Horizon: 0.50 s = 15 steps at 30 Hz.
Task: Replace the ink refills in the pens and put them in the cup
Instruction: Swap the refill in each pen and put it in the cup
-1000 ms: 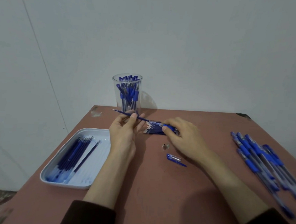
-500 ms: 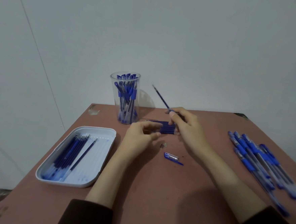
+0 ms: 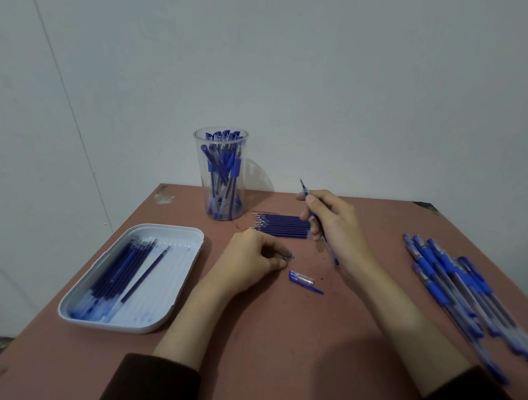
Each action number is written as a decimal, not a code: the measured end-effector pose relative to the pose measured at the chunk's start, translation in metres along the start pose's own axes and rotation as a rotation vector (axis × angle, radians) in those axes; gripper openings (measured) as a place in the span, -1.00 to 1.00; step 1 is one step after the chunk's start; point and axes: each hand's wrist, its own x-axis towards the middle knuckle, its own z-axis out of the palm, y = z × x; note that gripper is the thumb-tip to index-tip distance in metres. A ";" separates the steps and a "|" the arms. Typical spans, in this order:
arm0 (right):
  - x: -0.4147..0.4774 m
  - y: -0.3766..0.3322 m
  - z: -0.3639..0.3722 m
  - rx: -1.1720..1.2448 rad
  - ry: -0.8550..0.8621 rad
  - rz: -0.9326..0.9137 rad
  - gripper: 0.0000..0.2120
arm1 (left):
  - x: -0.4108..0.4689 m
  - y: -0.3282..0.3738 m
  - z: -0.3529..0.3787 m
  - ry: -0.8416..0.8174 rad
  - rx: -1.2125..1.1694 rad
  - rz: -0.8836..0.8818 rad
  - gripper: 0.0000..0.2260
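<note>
Left hand [image 3: 252, 258] has dropped from the refill row [image 3: 282, 226] to the counter [image 3: 277, 341]. Its fingers [image 3: 279, 251] pinch a small metal piece [image 3: 290, 258], too small to identify. Right hand [image 3: 333, 223] is raised, fingers clamped on a pen [image 3: 304, 188]: long axis steep, tip up and leftward, middle hidden by the palm. Refill tips point left. Cup [image 3: 200, 164] stands beyond. Loose pens [image 3: 468, 295] at right are blurred.
</note>
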 end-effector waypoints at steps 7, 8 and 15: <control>-0.001 0.002 0.001 -0.072 -0.057 -0.004 -0.77 | 0.004 0.001 -0.005 0.319 -0.654 -0.131 -0.89; -0.002 0.002 0.001 -0.108 -0.076 -0.012 -0.79 | 0.004 0.002 -0.007 0.351 -0.756 -0.146 -0.89; -0.007 -0.002 0.004 -0.265 -0.129 -0.061 -0.84 | 0.006 0.001 -0.009 0.364 -1.026 -0.171 -0.91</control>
